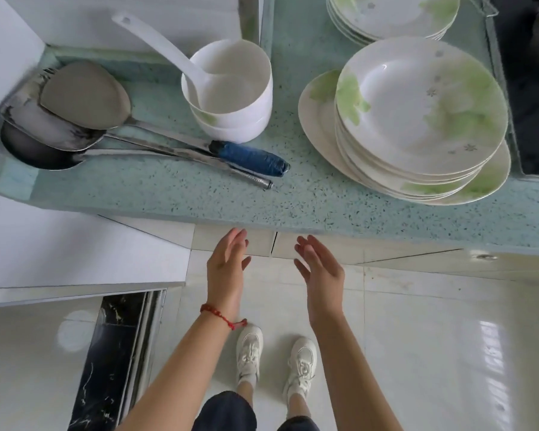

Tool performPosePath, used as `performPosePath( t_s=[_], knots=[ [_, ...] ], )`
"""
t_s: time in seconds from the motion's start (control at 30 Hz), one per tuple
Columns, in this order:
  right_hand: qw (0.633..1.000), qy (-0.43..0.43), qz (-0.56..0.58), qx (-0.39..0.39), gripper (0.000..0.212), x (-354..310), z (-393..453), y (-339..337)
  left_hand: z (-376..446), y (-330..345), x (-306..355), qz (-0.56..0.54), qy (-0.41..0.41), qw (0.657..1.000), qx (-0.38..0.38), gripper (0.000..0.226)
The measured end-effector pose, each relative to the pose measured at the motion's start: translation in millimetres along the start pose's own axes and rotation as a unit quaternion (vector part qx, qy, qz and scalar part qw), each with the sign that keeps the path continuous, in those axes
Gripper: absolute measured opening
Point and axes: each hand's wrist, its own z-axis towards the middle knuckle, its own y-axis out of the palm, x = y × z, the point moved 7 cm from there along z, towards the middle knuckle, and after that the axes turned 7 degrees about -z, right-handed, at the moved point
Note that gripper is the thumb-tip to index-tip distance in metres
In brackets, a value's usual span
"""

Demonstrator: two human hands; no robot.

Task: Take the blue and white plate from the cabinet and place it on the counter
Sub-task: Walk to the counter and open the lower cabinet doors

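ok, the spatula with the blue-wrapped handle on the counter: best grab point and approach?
Grip the blue-wrapped handle of the spatula, coming from above at the counter's front edge. That end points toward the person and lies flat and clear; the blade end is stacked with another spatula and a ladle. Probably easiest for the left hand.

Two hands (227, 269) (322, 272), two plate stacks (417, 119) (392, 14), three metal utensils (84, 98), one ladle (156, 48), stacked white bowls (231, 98), two shoes (249, 353) (302, 362).
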Motion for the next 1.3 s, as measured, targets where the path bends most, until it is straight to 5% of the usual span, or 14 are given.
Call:
performPosePath(
  t_s=[0.17,0.5,0.73,1.3],
  knots=[
    [0.972,0.054,0.226,-0.025,0.022,1.4,10.5,17.2,8.3,25.1,1.4,-0.189,-0.067,0.979,-0.044,0.025],
    [0.946,0.069,0.313,-0.047,0.029,-4.2,14.0,25.7,11.4,33.8,-6.4,-0.306,-0.121,0.942,-0.068,0.026],
    [0.962,0.065,0.265,-0.001,0.028,21.2,-16.0,4.0,-8.3,8.1,-19.3,-0.251,-0.118,0.960,-0.031,0.013],
    [0.998,0.000,0.006,0.068,0.035,69.1,-99.5,-100.6,-81.8,-98.5,-53.9,-0.115,-0.049,0.992,0.028,0.024]
  ],
)
